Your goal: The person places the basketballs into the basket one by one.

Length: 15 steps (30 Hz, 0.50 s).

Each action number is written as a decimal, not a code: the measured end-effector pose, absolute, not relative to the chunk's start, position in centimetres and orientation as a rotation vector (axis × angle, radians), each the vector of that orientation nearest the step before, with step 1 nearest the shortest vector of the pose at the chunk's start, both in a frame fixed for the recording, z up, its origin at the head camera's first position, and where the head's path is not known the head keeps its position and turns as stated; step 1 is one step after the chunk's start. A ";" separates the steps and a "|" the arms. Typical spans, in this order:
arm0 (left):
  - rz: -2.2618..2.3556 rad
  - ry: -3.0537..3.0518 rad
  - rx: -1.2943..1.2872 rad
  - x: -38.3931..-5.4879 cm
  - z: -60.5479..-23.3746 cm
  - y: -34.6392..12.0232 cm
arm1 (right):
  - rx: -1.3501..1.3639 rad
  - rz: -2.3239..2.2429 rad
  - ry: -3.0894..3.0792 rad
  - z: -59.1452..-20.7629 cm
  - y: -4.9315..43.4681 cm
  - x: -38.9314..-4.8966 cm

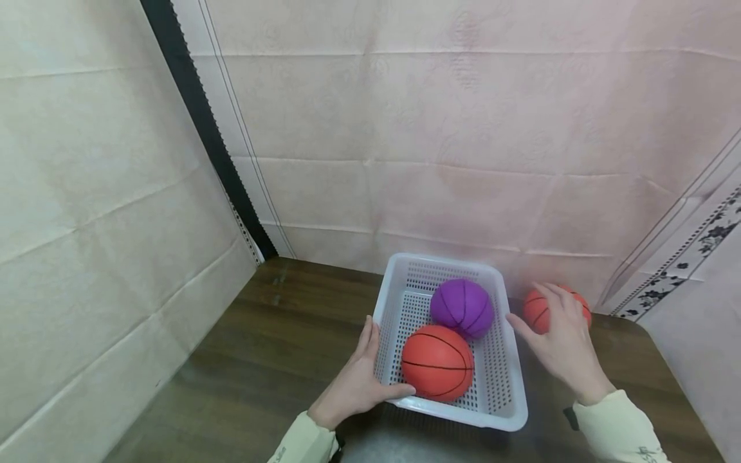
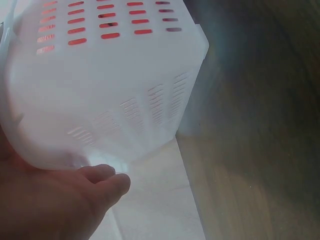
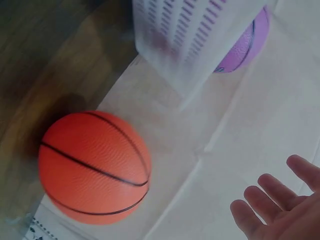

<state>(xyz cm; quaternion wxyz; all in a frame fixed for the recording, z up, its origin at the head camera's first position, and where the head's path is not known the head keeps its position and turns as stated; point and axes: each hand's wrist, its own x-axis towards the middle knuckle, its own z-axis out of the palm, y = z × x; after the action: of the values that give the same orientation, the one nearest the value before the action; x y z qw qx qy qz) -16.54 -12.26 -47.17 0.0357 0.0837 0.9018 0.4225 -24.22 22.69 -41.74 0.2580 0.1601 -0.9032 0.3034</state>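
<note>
A white perforated plastic basket [image 1: 508,386] holds a purple ball [image 1: 462,308] and an orange ball with black basketball lines [image 1: 437,363]. My left hand [image 1: 361,379] grips the basket's near left corner, thumb over the rim and fingers along the outer left side. In the left wrist view its fingertips [image 2: 112,182] lie by the rim. To the right of the basket, a second orange ball [image 3: 95,167] sits on the wooden table. Above that ball my right hand [image 1: 564,341] hovers with spread fingers, holding nothing; the right wrist view shows the two apart.
The brown wooden table [image 1: 260,366] extends to the left and front. Pale creased cloth [image 1: 440,161] hangs behind it, and more cloth walls stand at the left and right. The far basket edge and the loose ball are close to the back cloth.
</note>
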 end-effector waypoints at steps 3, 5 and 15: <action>1.299 2.769 0.254 -16.6 -47.1 -12.2 | 0.403 0.828 -2.442 -41.9 23.2 -24.2; 1.306 2.765 0.252 -16.6 -47.1 -12.2 | 0.378 0.838 -2.452 -42.0 23.5 -24.1; 1.314 2.759 0.280 -16.6 -47.1 -12.2 | 0.250 0.862 -2.505 -42.7 24.8 -23.9</action>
<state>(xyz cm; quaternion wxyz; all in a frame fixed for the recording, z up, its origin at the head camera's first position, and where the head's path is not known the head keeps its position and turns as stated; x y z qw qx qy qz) -16.55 -12.20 -47.12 0.0365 0.0910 0.8985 0.4279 -23.94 24.78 -42.73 0.2380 0.0914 -0.9144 0.3146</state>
